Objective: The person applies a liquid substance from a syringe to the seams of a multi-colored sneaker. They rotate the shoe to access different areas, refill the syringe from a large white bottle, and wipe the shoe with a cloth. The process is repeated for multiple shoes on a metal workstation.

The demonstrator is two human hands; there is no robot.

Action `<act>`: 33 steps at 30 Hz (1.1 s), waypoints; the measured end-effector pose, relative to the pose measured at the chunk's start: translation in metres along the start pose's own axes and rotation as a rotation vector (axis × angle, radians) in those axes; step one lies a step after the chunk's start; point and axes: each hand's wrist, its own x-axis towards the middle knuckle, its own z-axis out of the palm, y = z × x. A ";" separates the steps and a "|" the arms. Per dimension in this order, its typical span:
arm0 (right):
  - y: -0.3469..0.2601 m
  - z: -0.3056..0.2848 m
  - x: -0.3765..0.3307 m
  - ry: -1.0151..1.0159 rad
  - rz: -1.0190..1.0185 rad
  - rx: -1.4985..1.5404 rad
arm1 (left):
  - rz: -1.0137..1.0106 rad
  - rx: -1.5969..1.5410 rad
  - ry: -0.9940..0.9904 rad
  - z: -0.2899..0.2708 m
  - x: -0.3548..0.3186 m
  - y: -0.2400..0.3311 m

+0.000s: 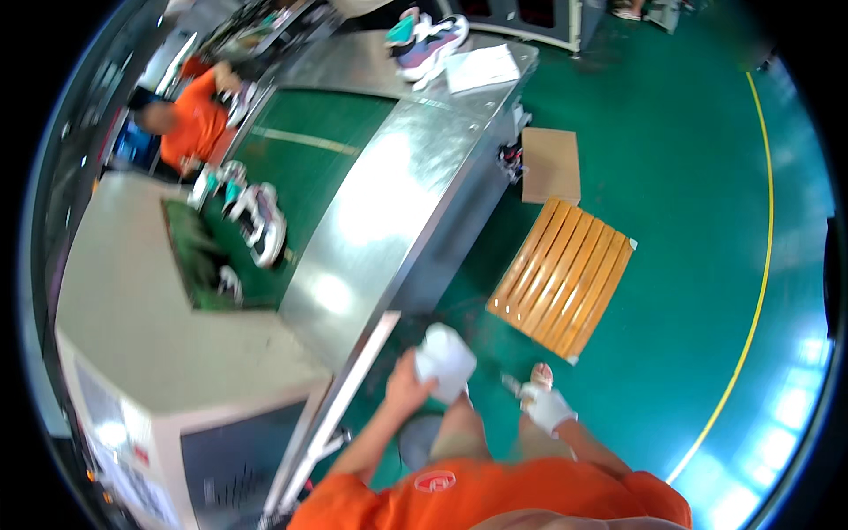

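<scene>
Head view shows the left hand [408, 386] clamped on a white bundle [448, 360], held just beside the metal counter [389, 203]. Well right of it, the gloved right hand [548, 406] is closed around a small tool [512, 383]; a wooden slatted pallet [564, 276] lies beyond both hands.

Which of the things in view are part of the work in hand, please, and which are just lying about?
In hand:
- white object, held by the bare left hand
- small tool, blurred, in the white-gloved right hand

Lying about:
- wooden slatted pallet on the green floor
- cardboard sheet
- shoes on the green belt
- shoes and paper on the metal counter
</scene>
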 end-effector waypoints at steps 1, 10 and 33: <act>-0.007 -0.015 -0.002 0.121 -0.085 -0.206 | 0.046 -0.055 0.069 -0.031 -0.008 0.025; -0.191 -0.180 0.006 0.375 0.035 -0.015 | 0.451 -0.140 0.579 -0.258 0.049 0.153; -0.528 -0.208 0.209 0.480 -0.472 -1.901 | 0.478 -0.343 0.431 -0.291 0.174 0.101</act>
